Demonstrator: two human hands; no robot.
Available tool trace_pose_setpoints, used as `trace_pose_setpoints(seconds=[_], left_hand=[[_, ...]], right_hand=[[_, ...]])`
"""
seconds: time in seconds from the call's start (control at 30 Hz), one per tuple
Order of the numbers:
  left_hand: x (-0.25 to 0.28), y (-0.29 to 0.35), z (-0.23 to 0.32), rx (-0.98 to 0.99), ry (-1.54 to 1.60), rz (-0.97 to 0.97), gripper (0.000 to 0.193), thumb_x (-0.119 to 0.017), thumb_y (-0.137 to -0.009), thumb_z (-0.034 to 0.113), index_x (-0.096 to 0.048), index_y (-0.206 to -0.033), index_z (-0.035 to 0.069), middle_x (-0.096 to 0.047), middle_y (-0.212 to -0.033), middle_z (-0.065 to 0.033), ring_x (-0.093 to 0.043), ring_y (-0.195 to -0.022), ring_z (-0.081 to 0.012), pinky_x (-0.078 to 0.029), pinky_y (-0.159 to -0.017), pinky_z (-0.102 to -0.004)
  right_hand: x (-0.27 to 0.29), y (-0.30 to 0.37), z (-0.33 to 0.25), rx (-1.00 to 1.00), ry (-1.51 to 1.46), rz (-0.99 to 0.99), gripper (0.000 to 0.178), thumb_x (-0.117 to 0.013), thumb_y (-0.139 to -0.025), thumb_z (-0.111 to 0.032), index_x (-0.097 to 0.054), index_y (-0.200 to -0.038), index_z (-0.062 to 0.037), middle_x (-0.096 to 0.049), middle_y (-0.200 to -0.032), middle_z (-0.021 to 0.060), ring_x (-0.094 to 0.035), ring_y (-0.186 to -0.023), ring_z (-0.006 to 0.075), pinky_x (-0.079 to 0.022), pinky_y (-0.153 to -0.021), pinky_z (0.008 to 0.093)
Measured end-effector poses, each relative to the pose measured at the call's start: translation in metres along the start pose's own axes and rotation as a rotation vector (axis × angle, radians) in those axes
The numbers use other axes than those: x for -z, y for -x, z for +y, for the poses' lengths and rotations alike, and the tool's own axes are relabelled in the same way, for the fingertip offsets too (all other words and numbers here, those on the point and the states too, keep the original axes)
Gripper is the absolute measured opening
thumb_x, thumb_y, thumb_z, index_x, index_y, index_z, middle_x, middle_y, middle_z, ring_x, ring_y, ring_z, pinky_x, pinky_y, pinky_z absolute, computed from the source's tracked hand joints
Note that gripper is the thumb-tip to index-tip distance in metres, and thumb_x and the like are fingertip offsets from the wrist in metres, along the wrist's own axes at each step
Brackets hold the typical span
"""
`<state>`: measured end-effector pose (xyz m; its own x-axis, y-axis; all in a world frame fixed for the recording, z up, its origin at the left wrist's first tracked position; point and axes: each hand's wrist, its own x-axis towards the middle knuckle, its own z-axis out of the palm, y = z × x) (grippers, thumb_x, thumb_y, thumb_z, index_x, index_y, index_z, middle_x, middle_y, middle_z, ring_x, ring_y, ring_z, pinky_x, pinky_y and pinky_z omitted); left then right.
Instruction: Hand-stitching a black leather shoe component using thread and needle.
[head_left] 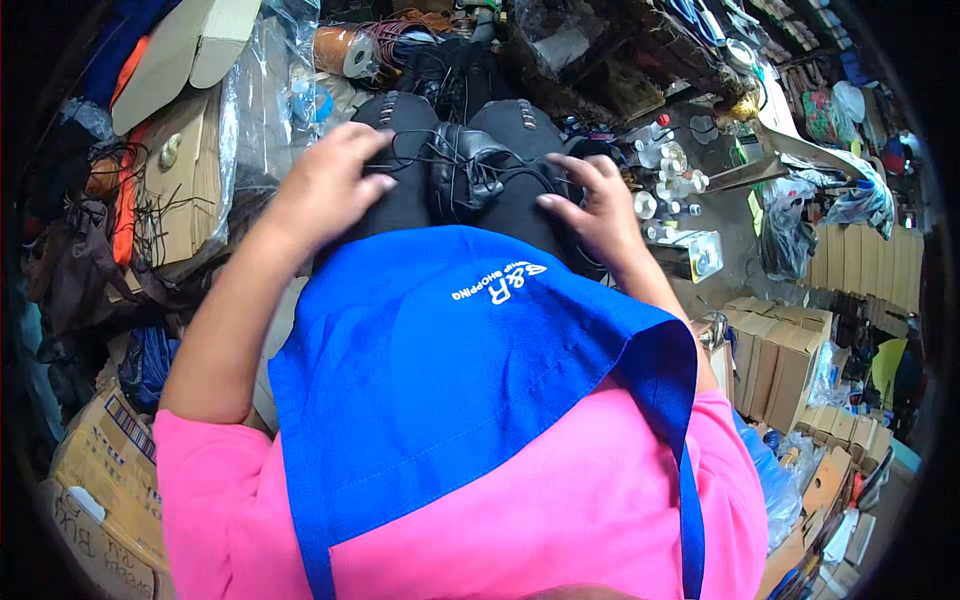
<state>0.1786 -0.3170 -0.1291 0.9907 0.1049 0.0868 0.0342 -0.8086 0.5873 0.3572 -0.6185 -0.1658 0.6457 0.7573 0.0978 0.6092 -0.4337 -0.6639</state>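
Ok, L hand [325, 190] is in from lower L, forearm angled up & inward, elbow bent, palm down, fingers curled twd ctr. R hand [607, 205] roughly mirrors it, wrist bent in. Grip: thumb & index tips apart on both; can't tell if the other fingers have a lace caught. Black leather-look shoe [462, 190] sits btwn the hands, on/btwn the knees in black trousers [390, 200], just above the hem of the bright blue fabric apron [430, 340]. Thin black cord laces [470, 150] spread from shoe twd both hands.
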Motion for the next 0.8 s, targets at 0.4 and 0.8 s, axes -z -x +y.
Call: trace_pose_setpoints(seconds=[0.4,0.8], left_hand=[[0.134,0.043,-0.083,0.482,0.198,0.156,0.028,-0.069,-0.080,0.012,-0.042,-0.072,0.010,-0.036,-0.072,0.0061,-0.037,-0.068,-0.0060,-0.031,-0.061,-0.0231],[0.225,0.155,-0.211,0.695,0.321,0.575,0.039,-0.070,-0.087,0.016,-0.038,-0.065,0.017,-0.029,-0.064,0.0108,-0.026,-0.057,-0.0016,-0.021,-0.052,-0.0219]], right_hand=[[0.084,0.008,0.057,-0.423,-0.396,0.041,0.022,-0.075,-0.081,-0.021,-0.058,-0.083,-0.0073,-0.055,-0.077,-0.0038,-0.048,-0.071,0.0065,-0.040,-0.066,0.0225],[0.182,0.113,0.189,-0.835,-0.005,0.433,0.032,-0.079,-0.078,-0.024,-0.052,-0.068,-0.0101,-0.053,-0.070,-0.0045,-0.044,-0.064,0.0065,-0.036,-0.061,0.0234]])
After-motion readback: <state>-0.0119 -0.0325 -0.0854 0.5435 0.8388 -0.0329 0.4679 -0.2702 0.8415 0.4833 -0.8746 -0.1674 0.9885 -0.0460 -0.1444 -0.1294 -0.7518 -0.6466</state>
